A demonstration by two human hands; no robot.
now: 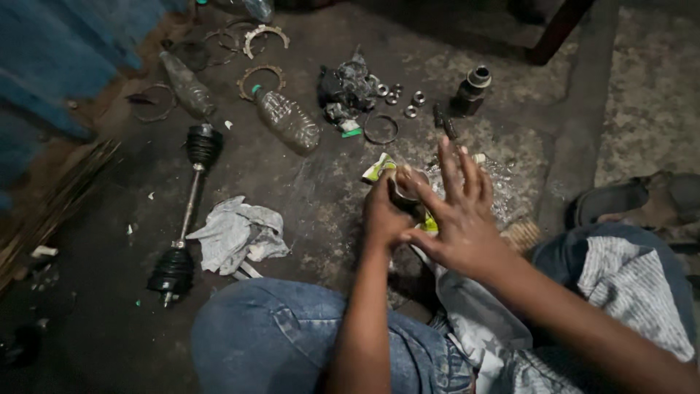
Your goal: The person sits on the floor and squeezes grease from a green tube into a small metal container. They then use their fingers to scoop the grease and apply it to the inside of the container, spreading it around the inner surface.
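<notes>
Metal cup-shaped joint part [405, 191] sits in the left hand [384, 213], fingers wrapped closed round it, held over the floor just ahead of the knees. Right hand [458, 216] flat against it from the right, fingers spread open and straight, palm touching the part's rim area; not gripping. Yellow-green wrapper [378, 168] just behind the left hand, clear plastic sheet [503, 186] on the floor behind the right hand. Jeans-clad knee [277, 335] nearest the camera, patterned cloth [474, 321] across the lap.

Left of the hands: crumpled grey rag [237, 232], then a drive axle shaft [188, 208] with black rubber boots at both ends, lying roughly along the view.

Further out: two plastic bottles [289, 119] on their sides, a metal ring clamp [380, 129], dark greasy rag bundle [348, 86], a cluster of small bearing balls or nuts [399, 96], a dark cylindrical hub piece [472, 89] upright. Far left: bearing cages/rings [261, 76]. Sandal [620, 201] at right.
</notes>
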